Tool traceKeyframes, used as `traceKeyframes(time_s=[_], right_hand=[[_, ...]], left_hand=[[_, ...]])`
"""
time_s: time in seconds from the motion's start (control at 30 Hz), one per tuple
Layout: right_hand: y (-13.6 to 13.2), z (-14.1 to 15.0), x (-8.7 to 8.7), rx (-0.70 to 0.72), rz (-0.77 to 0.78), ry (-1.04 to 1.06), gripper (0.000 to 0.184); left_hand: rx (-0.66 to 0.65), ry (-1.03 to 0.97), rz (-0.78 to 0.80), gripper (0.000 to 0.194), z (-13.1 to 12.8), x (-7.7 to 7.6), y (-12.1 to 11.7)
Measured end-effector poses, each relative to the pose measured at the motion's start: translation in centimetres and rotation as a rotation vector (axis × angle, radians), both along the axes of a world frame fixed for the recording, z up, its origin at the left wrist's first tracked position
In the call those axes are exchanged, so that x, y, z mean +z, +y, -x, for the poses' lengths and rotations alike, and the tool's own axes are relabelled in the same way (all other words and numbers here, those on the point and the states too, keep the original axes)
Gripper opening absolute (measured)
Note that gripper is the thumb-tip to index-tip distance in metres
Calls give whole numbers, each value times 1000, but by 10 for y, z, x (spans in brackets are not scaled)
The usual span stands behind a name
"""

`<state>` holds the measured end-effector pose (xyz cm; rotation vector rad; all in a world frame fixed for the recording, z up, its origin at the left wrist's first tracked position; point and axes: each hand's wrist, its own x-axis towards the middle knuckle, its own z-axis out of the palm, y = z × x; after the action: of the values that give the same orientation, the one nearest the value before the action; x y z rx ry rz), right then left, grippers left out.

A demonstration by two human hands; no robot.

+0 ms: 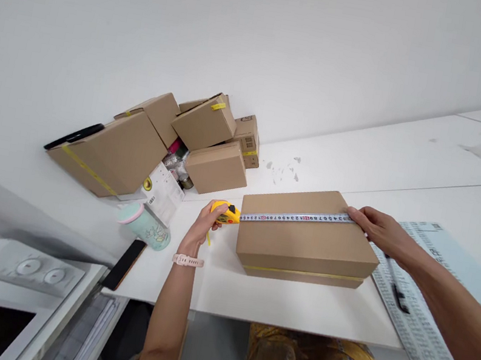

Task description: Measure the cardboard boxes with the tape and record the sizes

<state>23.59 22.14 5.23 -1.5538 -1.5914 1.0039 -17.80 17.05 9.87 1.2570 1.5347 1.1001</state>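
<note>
A closed cardboard box (304, 240) lies on the white table in front of me, with a yellow strip running along its near side. My left hand (204, 223), with a pale pink band at the wrist, is closed around a yellow tape measure (226, 212) at the box's left end. The metal tape blade (296, 217) stretches across the box's top to its right edge. There my right hand (367, 221) pinches the blade's end against the box corner.
Several cardboard boxes (111, 149) are piled by the wall at the left. A mint bottle (147, 227) and a black phone-like object (125, 264) stand near the table's left edge. Printed sheets (429, 322) with a pen (398, 297) lie at the right. A white appliance (14, 289) sits lower left.
</note>
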Motion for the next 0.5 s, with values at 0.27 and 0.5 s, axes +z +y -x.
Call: traceKeyframes(time_s=[0.27, 0.5], right_hand=[[2, 1, 0, 15, -38, -33, 57], [14, -11, 29, 34, -76, -311, 52]], left_hand=[[-4, -14, -23, 32, -5, 2, 0], [-85, -48, -28, 59, -18, 26, -44]])
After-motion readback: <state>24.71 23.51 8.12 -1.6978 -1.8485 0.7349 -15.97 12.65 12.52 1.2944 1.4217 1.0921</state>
